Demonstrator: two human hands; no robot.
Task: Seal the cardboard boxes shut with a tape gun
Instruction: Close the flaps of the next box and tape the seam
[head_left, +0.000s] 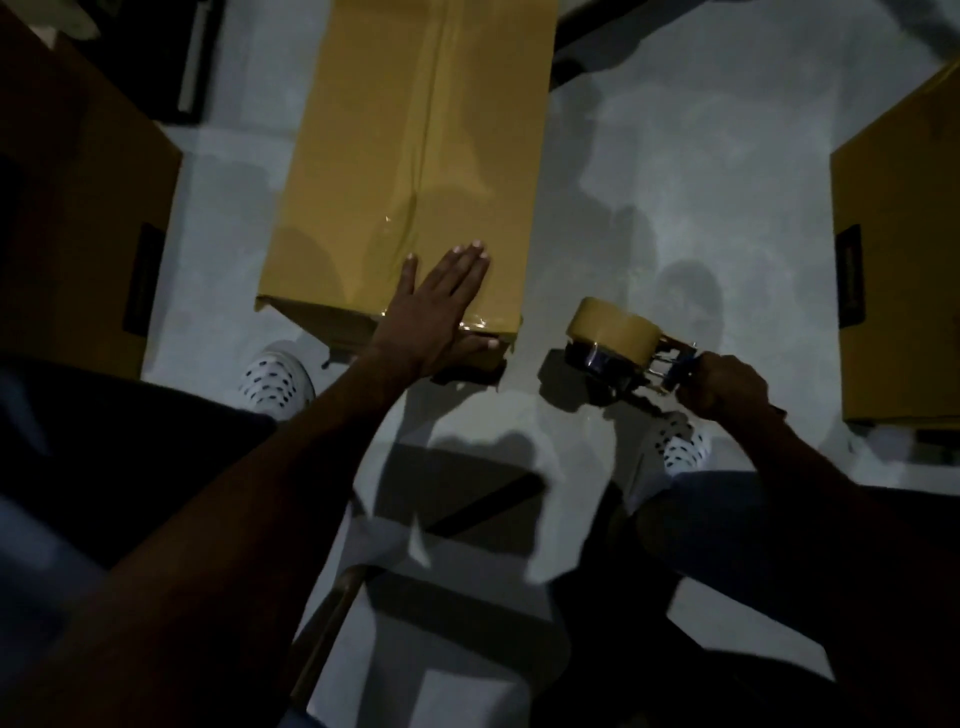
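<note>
Here the box (415, 156) lies closed on the floor (649, 182), contents hidden, long axis running away from the person, the left hand (441, 306) flat with straight fingers on its near taped edge, while beside its near right corner the right hand (727, 387) grips the tape gun (623, 343), roll toward the box.

Bare forearms (291, 467), no sleeves visible; dark trousers (130, 441), perhaps navy in the dim light; white perforated clog-style shoes (278, 382).
</note>
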